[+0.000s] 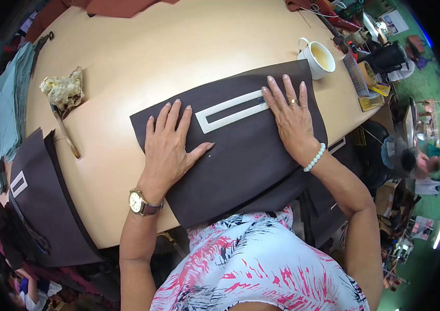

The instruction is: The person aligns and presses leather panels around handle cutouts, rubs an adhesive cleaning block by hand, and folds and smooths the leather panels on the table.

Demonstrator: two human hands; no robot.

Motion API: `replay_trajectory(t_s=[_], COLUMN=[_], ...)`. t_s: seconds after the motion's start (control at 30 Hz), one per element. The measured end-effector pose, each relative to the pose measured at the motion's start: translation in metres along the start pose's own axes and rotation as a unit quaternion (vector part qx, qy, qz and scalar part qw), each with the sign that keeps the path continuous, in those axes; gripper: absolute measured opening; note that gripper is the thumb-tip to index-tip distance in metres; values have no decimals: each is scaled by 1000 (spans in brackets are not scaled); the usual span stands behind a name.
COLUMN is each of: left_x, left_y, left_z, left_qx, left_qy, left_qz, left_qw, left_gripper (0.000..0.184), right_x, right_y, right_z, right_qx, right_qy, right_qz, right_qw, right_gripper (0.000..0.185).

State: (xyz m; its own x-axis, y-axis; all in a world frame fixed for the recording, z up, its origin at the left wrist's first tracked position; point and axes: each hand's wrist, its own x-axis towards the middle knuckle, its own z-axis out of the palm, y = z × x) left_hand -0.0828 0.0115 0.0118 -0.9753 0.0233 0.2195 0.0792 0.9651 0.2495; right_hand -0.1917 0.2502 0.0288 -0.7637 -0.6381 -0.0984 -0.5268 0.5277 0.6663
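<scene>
A large dark sheet (230, 166), which looks like leather or stiff fabric, lies over the table's front edge and reaches down to my body. On it sits a white rectangular frame (203, 122) with a slot through its middle. My left hand (167, 147) rests flat on the sheet's left side, fingers spread, thumb pointing right. My right hand (293, 116) lies flat on the right side, its fingertips covering the right end of the white frame. Neither hand is closed round anything.
A white cup (319, 59) with a yellowish drink stands just behind the sheet's right corner. A brush with a glue-crusted head (64, 90) lies at left. More dark pieces (54, 207) hang over the left edge, near teal sheets (10, 103). A grey basket (355, 75) stands at right.
</scene>
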Motion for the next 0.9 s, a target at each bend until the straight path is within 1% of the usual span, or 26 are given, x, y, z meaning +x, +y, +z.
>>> replay_trajectory(t_s=[0.07, 0.17, 0.2, 0.33, 0.47, 0.63, 0.73, 0.83, 0.9], left_x=[0, -1, -1, -1, -2, -1, 0, 1, 1], left_y=[0, 0, 0, -1, -4, -6, -9, -8, -9], left_z=[0, -2, -3, -4, -3, -5, -6, -7, -6], left_qx=[2, 4, 2, 4, -8, -54, -83, -95, -111], left_qy=[1, -14, -14, -15, -11, -2, 8, 2, 14], left_qz=[1, -3, -3, 5, 8, 5, 10, -1, 0], left_qw=[1000, 1000, 1000, 1000, 1000, 998, 996, 995, 994], left_gripper=[73, 74, 73, 75, 86, 110, 120, 126, 125], right_x=[-1, 0, 0, 4, 6, 9, 11, 11, 13], right_y=[-4, -16, -20, -34, -46, -62, -71, -74, -75], right_z=[-5, -7, -12, -23, -35, -49, -56, -62, -60], right_qx=[44, 47, 83, 91, 46, 65, 78, 88, 113], right_qy=[14, 46, 54, 62, 54, 78, 87, 83, 87], right_qz=[-9, -19, -22, -29, -45, -74, -87, -97, -99], right_qw=[999, 998, 995, 994, 996, 992, 989, 988, 985], right_gripper=[61, 61, 59, 58, 61, 62, 63, 65, 66])
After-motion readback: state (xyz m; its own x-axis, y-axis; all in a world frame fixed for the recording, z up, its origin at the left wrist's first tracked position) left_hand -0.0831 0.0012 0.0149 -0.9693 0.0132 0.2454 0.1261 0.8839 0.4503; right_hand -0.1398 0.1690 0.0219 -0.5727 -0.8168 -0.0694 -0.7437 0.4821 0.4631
